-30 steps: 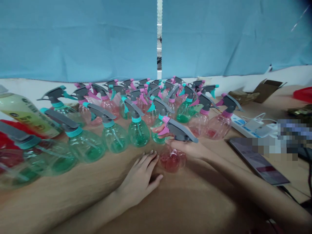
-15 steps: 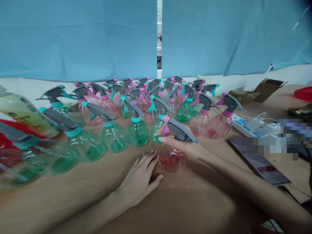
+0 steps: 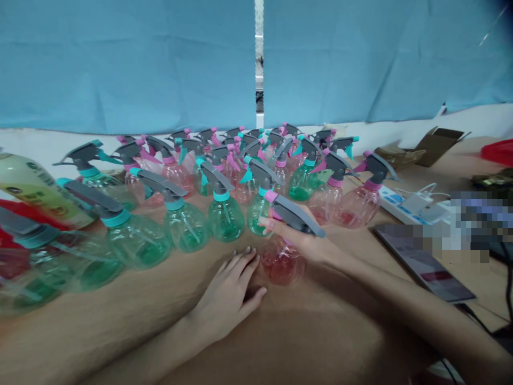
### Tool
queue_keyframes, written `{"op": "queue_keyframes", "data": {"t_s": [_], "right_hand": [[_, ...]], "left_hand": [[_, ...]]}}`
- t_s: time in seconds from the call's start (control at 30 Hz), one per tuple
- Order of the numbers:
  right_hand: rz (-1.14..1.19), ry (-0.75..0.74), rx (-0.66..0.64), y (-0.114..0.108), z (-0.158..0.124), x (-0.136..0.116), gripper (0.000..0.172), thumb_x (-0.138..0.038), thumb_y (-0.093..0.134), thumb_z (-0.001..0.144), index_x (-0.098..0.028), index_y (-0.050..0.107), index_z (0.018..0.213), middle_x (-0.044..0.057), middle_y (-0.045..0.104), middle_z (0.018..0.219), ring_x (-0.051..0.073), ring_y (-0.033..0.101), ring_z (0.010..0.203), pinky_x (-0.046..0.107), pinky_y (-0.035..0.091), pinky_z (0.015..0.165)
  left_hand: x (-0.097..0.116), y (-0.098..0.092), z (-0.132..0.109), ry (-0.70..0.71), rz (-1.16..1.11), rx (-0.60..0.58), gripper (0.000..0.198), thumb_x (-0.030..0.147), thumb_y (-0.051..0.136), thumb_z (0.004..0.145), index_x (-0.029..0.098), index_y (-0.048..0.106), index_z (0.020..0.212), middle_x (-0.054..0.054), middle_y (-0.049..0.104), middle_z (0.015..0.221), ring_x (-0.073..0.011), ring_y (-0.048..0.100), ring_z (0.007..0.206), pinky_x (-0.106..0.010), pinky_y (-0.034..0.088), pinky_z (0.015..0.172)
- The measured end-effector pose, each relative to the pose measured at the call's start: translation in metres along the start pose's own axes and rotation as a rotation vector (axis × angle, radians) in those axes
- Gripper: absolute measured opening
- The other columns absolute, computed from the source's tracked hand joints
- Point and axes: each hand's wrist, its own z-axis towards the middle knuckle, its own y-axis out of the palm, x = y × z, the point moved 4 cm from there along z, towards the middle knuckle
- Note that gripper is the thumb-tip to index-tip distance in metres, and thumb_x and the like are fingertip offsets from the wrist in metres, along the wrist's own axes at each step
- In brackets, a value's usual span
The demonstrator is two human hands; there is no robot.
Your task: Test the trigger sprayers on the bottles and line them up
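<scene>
A pink spray bottle (image 3: 282, 264) with a grey and pink trigger head stands upright on the table (image 3: 304, 337), red liquid in its base. My right hand (image 3: 302, 240) is wrapped around its neck just under the head, with the fingers partly hidden behind it. Flat on the table, just left of that bottle, rests my left hand (image 3: 232, 289), its fingers stretched out and holding nothing. Beyond my hands stand a green spray bottle (image 3: 226, 219) and another green spray bottle (image 3: 256, 211), each with some green liquid.
Several more green and pink spray bottles fill the back and left, among them a pink one (image 3: 358, 203). A large pale bottle (image 3: 44, 187) leans at far left. To the right are a power strip (image 3: 395, 206), a dark flat device (image 3: 425, 267) and a cardboard box (image 3: 438, 144).
My right hand's finger at the trigger has bent and the trigger seems drawn in toward the neck. The view has shifted very slightly; my left hand stays in place.
</scene>
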Motion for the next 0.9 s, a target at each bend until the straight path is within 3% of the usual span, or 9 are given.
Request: {"op": "queue_keyframes", "data": {"t_s": [0.2, 0.33, 0.47, 0.77, 0.9], "right_hand": [[0.018, -0.005, -0.028, -0.0001, -0.0015, -0.0022, 0.017, -0.029, 0.066, 0.079, -0.021, 0.052, 0.071, -0.006, 0.041, 0.062, 0.008, 0.04, 0.055, 0.023, 0.036, 0.054], [0.121, -0.034, -0.051, 0.0012, 0.0008, -0.0021, 0.007, -0.027, 0.064, 0.08, -0.022, 0.061, 0.084, -0.001, 0.06, 0.081, 0.013, 0.056, 0.077, 0.029, 0.046, 0.076], [0.201, -0.038, -0.067, 0.002, 0.0008, 0.0013, 0.017, -0.026, 0.064, 0.08, -0.023, 0.064, 0.096, 0.003, 0.065, 0.1, 0.017, 0.061, 0.093, 0.036, 0.047, 0.09], [0.126, -0.034, -0.089, 0.0012, -0.0025, 0.0072, 0.026, -0.02, 0.06, 0.083, -0.026, 0.064, 0.108, 0.001, 0.067, 0.105, 0.013, 0.063, 0.077, 0.037, 0.046, 0.092], [0.123, -0.038, -0.089, 0.0012, -0.0025, 0.0062, 0.026, -0.02, 0.06, 0.083, -0.026, 0.064, 0.108, 0.001, 0.067, 0.106, 0.014, 0.063, 0.078, 0.037, 0.047, 0.09]], "left_hand": [[0.0003, -0.0011, -0.0008, 0.005, -0.005, 0.006, 0.048, 0.041, 0.048, 0.092, 0.012, 0.046, 0.131, -0.015, 0.047, 0.138, -0.0294, 0.043, 0.126, -0.047, 0.035, 0.103], [0.001, -0.0009, -0.0006, 0.003, -0.001, -0.003, 0.049, 0.039, 0.048, 0.092, 0.009, 0.045, 0.131, -0.016, 0.046, 0.138, -0.0294, 0.042, 0.127, -0.047, 0.034, 0.104], [0.0012, -0.0009, -0.0007, 0.003, -0.009, 0.001, 0.048, 0.038, 0.049, 0.092, 0.011, 0.045, 0.131, -0.016, 0.046, 0.138, -0.0295, 0.042, 0.127, -0.048, 0.035, 0.103], [0.0012, -0.0017, -0.0009, 0.001, -0.015, 0.0, 0.047, 0.038, 0.049, 0.091, 0.011, 0.045, 0.13, -0.016, 0.046, 0.138, -0.0294, 0.042, 0.127, -0.048, 0.035, 0.102], [0.0013, -0.0018, -0.0005, -0.006, -0.021, -0.004, 0.047, 0.039, 0.051, 0.091, 0.013, 0.046, 0.13, -0.015, 0.047, 0.138, -0.0294, 0.042, 0.126, -0.048, 0.036, 0.102]]}}
